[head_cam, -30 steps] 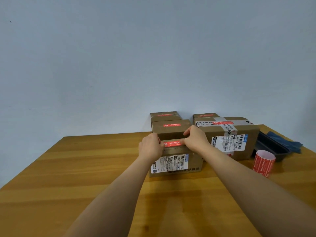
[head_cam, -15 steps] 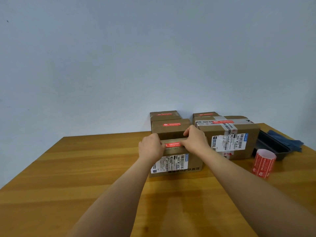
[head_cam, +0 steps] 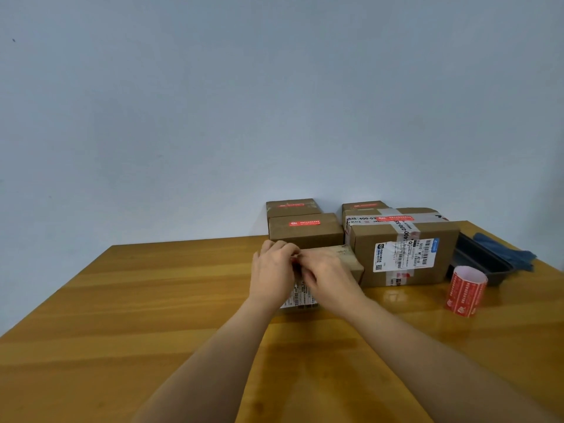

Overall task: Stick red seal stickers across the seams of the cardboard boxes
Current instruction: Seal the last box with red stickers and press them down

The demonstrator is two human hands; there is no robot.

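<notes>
red seal sticker [head_cam: 294, 264], a thin, limp strip likely to crease, sits on the near cardboard box [head_cam: 345, 261] on the table [head_cam: 152, 300], left hand [head_cam: 271, 273] and right hand [head_cam: 328, 273] fingers curled, seemingly pressing it

Both hands meet on top of the nearest cardboard box [head_cam: 341, 257] on the wooden bench [head_cam: 152, 300]. The left hand [head_cam: 273, 271] and right hand [head_cam: 328, 276] cover its top, with a sliver of red sticker [head_cam: 295, 264] showing between them. Behind stand sealed boxes [head_cam: 305, 228] bearing red stickers. A red sticker roll [head_cam: 465, 291] stands upright at right, near a black tray [head_cam: 479, 261].
</notes>
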